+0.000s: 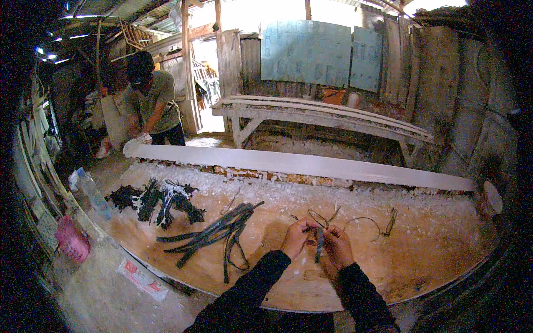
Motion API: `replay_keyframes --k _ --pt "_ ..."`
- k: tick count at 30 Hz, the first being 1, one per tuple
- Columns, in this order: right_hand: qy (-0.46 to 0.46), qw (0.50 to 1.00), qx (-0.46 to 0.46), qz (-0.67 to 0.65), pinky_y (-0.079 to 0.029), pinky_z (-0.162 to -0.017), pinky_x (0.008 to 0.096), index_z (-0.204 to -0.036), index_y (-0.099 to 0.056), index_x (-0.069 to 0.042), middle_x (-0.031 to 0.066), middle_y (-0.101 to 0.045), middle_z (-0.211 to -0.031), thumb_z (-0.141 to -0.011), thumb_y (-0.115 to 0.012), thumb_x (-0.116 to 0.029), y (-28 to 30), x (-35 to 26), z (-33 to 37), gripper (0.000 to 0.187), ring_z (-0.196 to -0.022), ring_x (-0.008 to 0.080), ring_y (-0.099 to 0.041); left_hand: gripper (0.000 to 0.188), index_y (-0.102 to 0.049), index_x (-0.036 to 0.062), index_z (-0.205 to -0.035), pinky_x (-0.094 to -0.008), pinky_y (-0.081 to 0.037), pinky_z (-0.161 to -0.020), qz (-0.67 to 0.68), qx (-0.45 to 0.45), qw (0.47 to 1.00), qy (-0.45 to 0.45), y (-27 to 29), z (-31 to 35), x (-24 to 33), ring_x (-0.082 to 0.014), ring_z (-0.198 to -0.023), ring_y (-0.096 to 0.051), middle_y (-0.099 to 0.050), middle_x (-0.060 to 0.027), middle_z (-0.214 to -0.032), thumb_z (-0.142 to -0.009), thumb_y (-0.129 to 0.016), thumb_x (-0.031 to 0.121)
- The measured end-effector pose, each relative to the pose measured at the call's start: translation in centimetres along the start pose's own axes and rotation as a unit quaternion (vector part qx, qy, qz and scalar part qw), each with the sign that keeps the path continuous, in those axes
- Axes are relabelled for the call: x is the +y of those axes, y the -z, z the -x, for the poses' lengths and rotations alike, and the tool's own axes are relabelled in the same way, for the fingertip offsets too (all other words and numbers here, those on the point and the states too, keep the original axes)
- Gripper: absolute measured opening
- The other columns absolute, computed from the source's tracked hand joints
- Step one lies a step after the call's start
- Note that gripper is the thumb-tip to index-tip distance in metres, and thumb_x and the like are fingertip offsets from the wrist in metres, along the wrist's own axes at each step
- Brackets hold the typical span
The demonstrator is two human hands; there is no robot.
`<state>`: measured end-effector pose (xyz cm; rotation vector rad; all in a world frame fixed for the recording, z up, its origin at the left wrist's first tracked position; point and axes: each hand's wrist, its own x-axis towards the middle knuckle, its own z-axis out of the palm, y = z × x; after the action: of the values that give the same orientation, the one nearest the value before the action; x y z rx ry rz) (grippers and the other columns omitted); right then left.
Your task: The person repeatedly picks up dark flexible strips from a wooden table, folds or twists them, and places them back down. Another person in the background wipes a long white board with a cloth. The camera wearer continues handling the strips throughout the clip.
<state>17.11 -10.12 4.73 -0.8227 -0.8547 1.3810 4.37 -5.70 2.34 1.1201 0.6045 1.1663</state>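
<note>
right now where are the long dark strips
In the head view, the long dark strips lie on the table, left of the left hand and right of the stringy bundles.

A co-worker in a dark cap bends over the left end of a long white beam. Behind the beam stands a long wooden bench, coated with pale residue. Two light-blue panels are positioned above the bench. A clear plastic bottle is located at left; a pink article, type indeterminate, and a red-and-white printed sack are located nearer.
</note>
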Motion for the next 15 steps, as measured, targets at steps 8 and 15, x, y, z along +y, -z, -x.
replay_keyframes --k 8,15 --pt "0.02 0.999 0.027 -0.02 -0.047 -0.066 0.0312 -0.079 -0.05 -0.008 0.0048 -0.056 -0.078 -0.078 -0.054 -0.005 -1.3 -0.6 1.3 0.005 -0.073 0.0168 -0.054 0.013 -0.055 0.0081 -0.087 -0.0242 -0.046 -0.062 0.059 -0.01 0.994 0.086 0.0 0.2 0.1 -0.0117 -0.072 -0.057 -0.059 -0.0025 -0.082 -0.077 -0.058 0.016" --pt "0.108 0.982 0.083 0.133 -0.045 -0.066 0.0242 -0.079 -0.058 -0.002 0.0038 -0.058 -0.076 -0.075 -0.059 -0.004 -1.3 -0.3 1.1 0.005 -0.07 0.0118 -0.055 0.013 -0.056 0.0064 -0.085 -0.0213 -0.046 -0.058 0.056 -0.004 0.994 0.091 -0.2 0.1 0.0 -0.0093 -0.069 -0.057 -0.06 -0.0014 -0.078 -0.078 -0.058 0.018"
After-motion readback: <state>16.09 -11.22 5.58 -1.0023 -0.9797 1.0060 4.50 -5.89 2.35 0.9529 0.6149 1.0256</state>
